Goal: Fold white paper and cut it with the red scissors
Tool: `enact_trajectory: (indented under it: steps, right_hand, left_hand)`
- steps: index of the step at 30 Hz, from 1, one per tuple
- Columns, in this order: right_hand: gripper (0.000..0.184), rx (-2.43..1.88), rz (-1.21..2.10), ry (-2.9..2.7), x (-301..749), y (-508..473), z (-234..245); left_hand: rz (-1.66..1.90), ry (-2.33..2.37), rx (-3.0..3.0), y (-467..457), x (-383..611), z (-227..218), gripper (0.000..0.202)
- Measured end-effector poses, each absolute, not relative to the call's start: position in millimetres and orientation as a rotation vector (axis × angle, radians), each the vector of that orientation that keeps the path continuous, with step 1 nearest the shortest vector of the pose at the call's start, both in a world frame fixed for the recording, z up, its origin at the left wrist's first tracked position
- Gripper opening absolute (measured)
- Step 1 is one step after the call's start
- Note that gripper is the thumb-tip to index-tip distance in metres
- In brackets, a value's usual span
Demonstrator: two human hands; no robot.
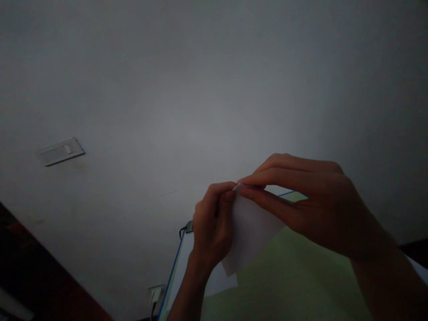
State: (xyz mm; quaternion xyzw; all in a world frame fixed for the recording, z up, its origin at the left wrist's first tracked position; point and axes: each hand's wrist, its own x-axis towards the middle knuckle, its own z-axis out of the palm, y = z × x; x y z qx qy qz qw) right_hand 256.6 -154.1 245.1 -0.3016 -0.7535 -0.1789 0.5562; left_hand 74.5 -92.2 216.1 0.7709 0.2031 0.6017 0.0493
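Left hand (210,227) and right hand (317,200) are pinching a thin white paper sheet (249,232) by its top corner; I'm judging it light, floppy.

I can read nothing here: no letter, number, brand or sign is legible. The white paper (249,232) I hold shows me a plain face. The wall plate (62,151), off at about nine o'clock from it, is too dim and small for me to tell any marking.
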Motion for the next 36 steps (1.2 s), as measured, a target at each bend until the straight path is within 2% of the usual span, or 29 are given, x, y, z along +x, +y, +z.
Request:
enact_trajectory:
  steps: [23, 29, 36]
  right_hand:
    - [0.01, -0.686, -0.416, -1.797, 262.1, -152.6, 244.8]
    - [0.01, -0.669, -0.382, -1.807, 262.1, -153.8, 244.6]
    - [0.008, -0.69, -0.341, -1.782, 261.0, -154.7, 245.3]
  left_hand:
    - [1.711, 0.439, 2.345, -92.0, 69.3, 216.6, 0.009]
    - [1.703, 0.417, 2.28, -94.0, 70.6, 217.7, 0.016]
    - [1.757, 0.411, 2.161, -93.7, 71.1, 217.9, 0.014]
